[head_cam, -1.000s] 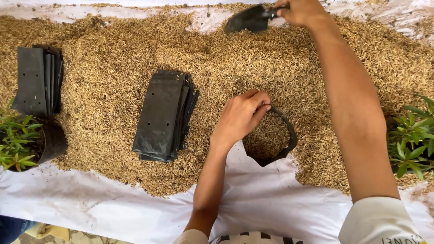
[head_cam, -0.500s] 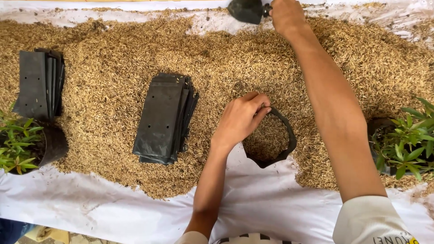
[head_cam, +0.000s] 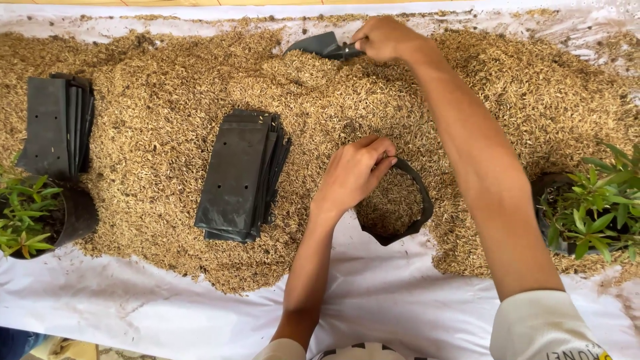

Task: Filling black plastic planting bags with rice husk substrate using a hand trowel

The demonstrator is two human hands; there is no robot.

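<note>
The open black grow bag (head_cam: 395,208) sits directly under and just right of the left hand (head_cam: 353,175), its round mouth facing up and part filled with rice husk (head_cam: 167,140). The left hand's fingers are curled over the bag's upper rim, pinching it. Well beyond it, at the far edge of the husk pile, the right hand (head_cam: 387,39) is clenched around the handle of a dark scoop (head_cam: 320,45), whose blade lies just left of that hand, its long axis running left to right, tip pointing left. Left of the left hand lies a stack of flat black bags (head_cam: 241,175), long axis running away from the person, on the white sheet (head_cam: 167,313).
</note>
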